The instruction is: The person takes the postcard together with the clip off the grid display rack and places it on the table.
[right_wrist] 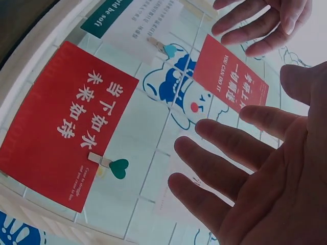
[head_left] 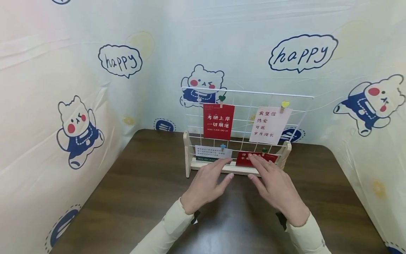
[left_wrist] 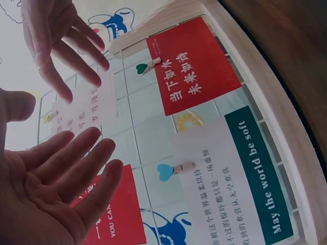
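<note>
A white wire grid rack (head_left: 242, 92) on a wooden base stands on the table, with cards clipped to it. The upper row has a red card (head_left: 219, 123) under a dark green heart clip (head_left: 222, 98) and a white card (head_left: 270, 126) under a yellow heart clip (head_left: 285, 104). Below are a white-and-green card (left_wrist: 258, 176) with a blue heart clip (left_wrist: 165, 172), and another red card (right_wrist: 71, 122) with a green heart clip (right_wrist: 119, 169). My left hand (head_left: 206, 183) and right hand (head_left: 276, 187) hover before the lower row, fingers extended, both holding nothing.
The dark brown wooden table (head_left: 133, 197) extends around the rack. A pale curtain (head_left: 152, 88) printed with cartoon bears and "happy" bubbles surrounds it at the back and sides.
</note>
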The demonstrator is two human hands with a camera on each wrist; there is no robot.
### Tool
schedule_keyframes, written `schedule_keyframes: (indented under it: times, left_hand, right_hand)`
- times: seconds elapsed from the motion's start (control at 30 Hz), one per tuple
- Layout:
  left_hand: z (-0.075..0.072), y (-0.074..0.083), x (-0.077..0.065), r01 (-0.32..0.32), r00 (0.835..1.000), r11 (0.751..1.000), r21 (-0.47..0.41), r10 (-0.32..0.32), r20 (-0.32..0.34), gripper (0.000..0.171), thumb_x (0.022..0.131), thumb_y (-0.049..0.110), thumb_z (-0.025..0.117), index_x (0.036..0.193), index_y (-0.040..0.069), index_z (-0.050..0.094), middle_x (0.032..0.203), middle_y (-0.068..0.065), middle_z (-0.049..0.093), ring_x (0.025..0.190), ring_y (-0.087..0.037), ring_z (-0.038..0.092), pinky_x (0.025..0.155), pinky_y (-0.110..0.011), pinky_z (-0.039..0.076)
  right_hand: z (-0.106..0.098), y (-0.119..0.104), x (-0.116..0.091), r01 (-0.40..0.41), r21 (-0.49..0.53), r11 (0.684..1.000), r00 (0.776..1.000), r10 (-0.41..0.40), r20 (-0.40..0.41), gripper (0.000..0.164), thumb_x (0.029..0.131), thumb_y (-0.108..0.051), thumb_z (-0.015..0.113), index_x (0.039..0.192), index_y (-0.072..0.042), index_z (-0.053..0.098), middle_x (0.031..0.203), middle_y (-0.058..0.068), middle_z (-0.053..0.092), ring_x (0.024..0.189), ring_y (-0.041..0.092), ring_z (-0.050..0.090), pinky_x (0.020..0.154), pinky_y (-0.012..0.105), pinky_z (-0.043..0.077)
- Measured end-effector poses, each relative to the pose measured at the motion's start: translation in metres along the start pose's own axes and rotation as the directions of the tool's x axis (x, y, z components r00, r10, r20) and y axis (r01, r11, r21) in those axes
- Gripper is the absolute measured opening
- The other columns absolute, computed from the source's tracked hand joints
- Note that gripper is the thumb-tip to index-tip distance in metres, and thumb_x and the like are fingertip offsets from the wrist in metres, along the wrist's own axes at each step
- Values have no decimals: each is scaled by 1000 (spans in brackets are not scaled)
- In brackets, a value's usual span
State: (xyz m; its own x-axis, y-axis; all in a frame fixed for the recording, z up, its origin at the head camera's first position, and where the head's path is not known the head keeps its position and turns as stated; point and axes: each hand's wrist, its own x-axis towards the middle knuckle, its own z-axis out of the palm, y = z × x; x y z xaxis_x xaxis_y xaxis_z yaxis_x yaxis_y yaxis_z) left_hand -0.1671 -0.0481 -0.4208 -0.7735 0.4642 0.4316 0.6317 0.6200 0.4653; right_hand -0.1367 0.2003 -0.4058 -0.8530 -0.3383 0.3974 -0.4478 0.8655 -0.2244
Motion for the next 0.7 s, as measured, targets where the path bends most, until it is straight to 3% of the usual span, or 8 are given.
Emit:
schedule_keyframes:
  times: [0.43,0.7]
  left_hand:
    - [4,4,13,-38,997,999,-10,37,-62,46,96,35,73,136,14,63,133,-3,72,117,-18,73,102,-36,60]
    - [5,5,17,-48,994,998,-38,44,-102,46,95,30,75,135,13,62,129,-4,73,110,-17,75,97,-35,62]
  right_hand:
    - [-10,4,4,-21,4,1000,999,21,-39,65,97,-30,72,157,-16,48,151,19,59,130,45,64,98,65,56]
    - [-14,7,9,-8,2,1000,993,8,-119,62,97,-27,72,154,-13,51,148,21,61,124,46,67,95,63,57]
